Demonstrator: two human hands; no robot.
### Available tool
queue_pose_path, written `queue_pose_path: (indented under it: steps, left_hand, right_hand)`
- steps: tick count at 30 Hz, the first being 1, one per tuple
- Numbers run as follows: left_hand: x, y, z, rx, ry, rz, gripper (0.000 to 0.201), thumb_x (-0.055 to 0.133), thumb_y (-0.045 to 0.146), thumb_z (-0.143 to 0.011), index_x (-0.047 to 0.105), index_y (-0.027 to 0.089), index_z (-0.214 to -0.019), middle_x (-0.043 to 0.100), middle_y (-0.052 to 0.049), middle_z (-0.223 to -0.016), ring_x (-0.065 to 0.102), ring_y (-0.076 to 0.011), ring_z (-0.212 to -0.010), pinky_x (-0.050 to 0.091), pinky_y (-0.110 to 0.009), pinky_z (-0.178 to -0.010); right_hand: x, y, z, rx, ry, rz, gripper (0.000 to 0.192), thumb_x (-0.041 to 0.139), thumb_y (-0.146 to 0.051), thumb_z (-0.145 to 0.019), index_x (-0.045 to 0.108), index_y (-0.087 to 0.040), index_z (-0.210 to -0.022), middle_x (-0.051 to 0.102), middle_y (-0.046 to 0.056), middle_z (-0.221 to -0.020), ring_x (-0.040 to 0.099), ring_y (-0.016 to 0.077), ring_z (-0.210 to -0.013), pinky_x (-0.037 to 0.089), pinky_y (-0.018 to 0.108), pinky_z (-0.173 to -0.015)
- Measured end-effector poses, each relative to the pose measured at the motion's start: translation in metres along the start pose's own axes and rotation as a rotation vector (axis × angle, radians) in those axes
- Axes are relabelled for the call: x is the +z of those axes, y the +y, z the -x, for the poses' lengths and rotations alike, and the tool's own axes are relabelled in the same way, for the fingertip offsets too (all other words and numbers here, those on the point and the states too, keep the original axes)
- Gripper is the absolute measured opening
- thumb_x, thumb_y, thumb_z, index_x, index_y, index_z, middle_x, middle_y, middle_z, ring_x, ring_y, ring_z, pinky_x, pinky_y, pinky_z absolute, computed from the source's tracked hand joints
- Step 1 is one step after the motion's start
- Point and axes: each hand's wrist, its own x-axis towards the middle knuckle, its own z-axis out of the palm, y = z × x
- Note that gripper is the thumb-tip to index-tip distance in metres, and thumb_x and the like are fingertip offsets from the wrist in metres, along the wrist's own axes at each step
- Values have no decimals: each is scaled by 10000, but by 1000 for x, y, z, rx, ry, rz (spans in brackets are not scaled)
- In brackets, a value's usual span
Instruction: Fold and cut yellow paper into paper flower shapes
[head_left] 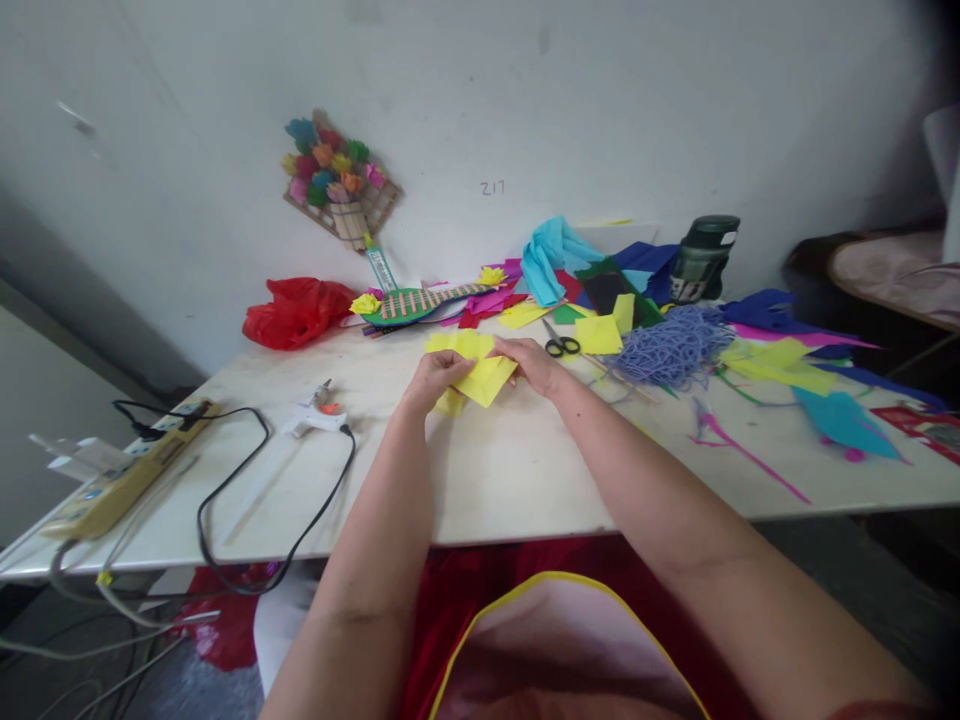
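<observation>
A piece of yellow paper point(486, 378) is held up between my two hands over the middle of the table point(517, 480). My left hand point(436, 378) pinches its left side with thumb and fingers. On the other side, my right hand point(531, 362) grips its right edge, thumb on top. More yellow paper shows behind and below the held piece; whether it is the same sheet I cannot tell. Black-handled scissors point(562, 344) lie just right of my right hand, beside folded yellow paper pieces point(598, 335).
At left are a white glue gun point(319, 418) with a black cord and a power strip point(131, 475). A red plastic bag point(296, 312) and a decorated green piece point(427, 303) lie behind. Purple yarn point(671, 345), coloured paper and a dark bottle point(701, 258) occupy the right.
</observation>
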Motion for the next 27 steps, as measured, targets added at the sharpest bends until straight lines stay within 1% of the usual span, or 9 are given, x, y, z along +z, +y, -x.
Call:
queue_pose_path:
  steps: [3,5,8,10,13,16,19,23,27]
  left_hand:
    - [0,-1,-1,22,14,28,310,643,411,-572,500,137,-599,518,22,-525,459,-71,-455,357,-188,-427]
    - [0,0,-1,29,29,34,315,647,413,-567,498,137,-596,517,20,-527,462,-72,-463,359,-189,-435]
    - [1,2,1,15,33,5,332,643,433,-564,507,133,-597,519,13,-533,463,-76,-478,360,-191,-449]
    - [2,3,2,-10,8,-18,343,633,449,-571,532,125,-622,536,0,-556,475,-84,-501,366,-195,-464]
    - [2,3,3,-51,-55,-26,354,635,450,-569,573,118,-674,566,-12,-594,498,-98,-527,376,-205,-487]
    - [2,1,2,-52,-79,-28,334,652,428,-556,587,120,-668,562,0,-575,490,-93,-508,368,-205,-487]
    - [2,-1,0,-17,-58,-28,302,653,407,-565,562,125,-625,533,18,-542,458,-74,-481,336,-189,-461]
    - [4,-2,-1,-23,-39,-33,309,651,409,-570,529,127,-600,501,29,-518,427,-58,-455,303,-178,-429]
    - [7,0,0,-87,-115,16,339,641,431,-580,561,123,-696,547,7,-584,480,-78,-496,352,-196,-467]
  right_hand:
    - [-2,0,-1,-8,11,-2,380,570,-497,-662,590,-118,-679,541,13,-531,423,70,-379,301,192,-301]
    - [-3,0,0,-12,9,39,336,624,-458,-620,572,-127,-637,536,2,-529,414,62,-379,297,187,-306]
    - [-1,-2,1,-22,45,112,309,670,-413,-570,539,-134,-566,509,-18,-489,399,55,-377,291,181,-311]
    - [0,-2,1,-37,68,141,306,674,-403,-559,525,-137,-538,489,-31,-464,388,53,-372,291,182,-313]
    - [1,-2,1,-49,56,178,304,677,-392,-550,513,-139,-513,470,-42,-443,379,53,-369,294,186,-315]
    - [3,-1,1,-57,32,192,295,674,-387,-557,518,-140,-514,465,-43,-439,383,53,-369,293,185,-318]
    - [2,-1,1,-54,13,170,288,651,-398,-589,533,-139,-544,488,-33,-462,398,56,-374,304,184,-321]
    - [2,-1,1,-48,56,162,289,658,-397,-580,531,-139,-556,496,-30,-467,402,57,-372,319,183,-325]
    - [2,-2,2,-55,77,164,297,659,-402,-579,520,-142,-549,493,-34,-456,414,62,-378,326,183,-340]
